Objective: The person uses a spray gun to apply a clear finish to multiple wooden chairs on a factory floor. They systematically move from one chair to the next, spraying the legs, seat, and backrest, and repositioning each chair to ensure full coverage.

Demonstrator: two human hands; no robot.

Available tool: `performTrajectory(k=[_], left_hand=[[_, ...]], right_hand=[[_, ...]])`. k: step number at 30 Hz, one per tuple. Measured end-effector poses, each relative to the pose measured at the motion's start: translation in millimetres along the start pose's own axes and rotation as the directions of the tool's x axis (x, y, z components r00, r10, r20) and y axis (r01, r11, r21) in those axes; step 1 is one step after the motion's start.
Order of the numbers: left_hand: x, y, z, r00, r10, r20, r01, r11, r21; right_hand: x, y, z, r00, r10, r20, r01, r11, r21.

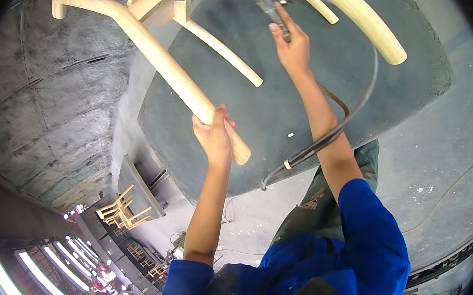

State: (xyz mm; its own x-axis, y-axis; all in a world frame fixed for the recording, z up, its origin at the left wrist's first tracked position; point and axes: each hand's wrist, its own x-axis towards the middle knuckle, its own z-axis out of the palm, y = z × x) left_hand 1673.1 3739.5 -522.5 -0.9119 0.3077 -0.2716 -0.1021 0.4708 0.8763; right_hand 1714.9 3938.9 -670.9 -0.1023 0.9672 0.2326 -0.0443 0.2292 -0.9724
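Note:
My left hand (215, 134) is wrapped round the lower end of a pale wooden leg of a chair frame (160, 57). The chair frame lies tipped over, its legs pointing toward me, and its upper part runs out of view at the top. In my right hand (294, 48) is a metal spray gun (273, 15), pointed up and to the left. A faint pale mist shows near its tip, beside the chair. From the gun a thin hose (374, 75) loops to the right and back across my right forearm.
Beneath the chair is a dark grey work surface (200, 167) with rounded edges. A grey, stained wall (66, 85) stands on the left. Farther off at lower left are another wooden chair frame (122, 210) and bright strip lights (42, 276). A thin cable (442, 196) crosses the floor at right.

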Motion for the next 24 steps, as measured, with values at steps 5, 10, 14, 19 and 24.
performTrajectory(k=[5,10,14,19,24], left_hand=[[-0.7,-0.9,-4.3,1.0,-0.024,0.001,0.024,1.0,-0.02],[1.0,-4.8,-7.4,1.0,-0.02,0.0,0.02,1.0,-0.008],[1.7,-7.6,-9.4,1.0,-0.012,-0.007,0.012,1.0,-0.026],[1.3,-8.6,-12.6,1.0,0.015,0.014,-0.014,0.998,-0.067],[-0.6,-6.0,-17.3,1.0,0.03,0.011,-0.029,0.998,-0.06]], right_hand=[[-34.0,-9.9,-23.6,0.963,0.055,0.265,-0.106,0.978,0.182],[-47.5,-24.5,-48.0,0.975,0.045,0.217,-0.109,0.95,0.291],[-51.8,-43.5,-80.3,0.998,-0.007,0.065,-0.001,0.993,0.114],[-78.5,-86.0,-107.1,0.947,0.026,0.321,-0.116,0.958,0.264],[-99.1,-126.8,-130.0,0.984,0.153,0.09,-0.173,0.938,0.302]])
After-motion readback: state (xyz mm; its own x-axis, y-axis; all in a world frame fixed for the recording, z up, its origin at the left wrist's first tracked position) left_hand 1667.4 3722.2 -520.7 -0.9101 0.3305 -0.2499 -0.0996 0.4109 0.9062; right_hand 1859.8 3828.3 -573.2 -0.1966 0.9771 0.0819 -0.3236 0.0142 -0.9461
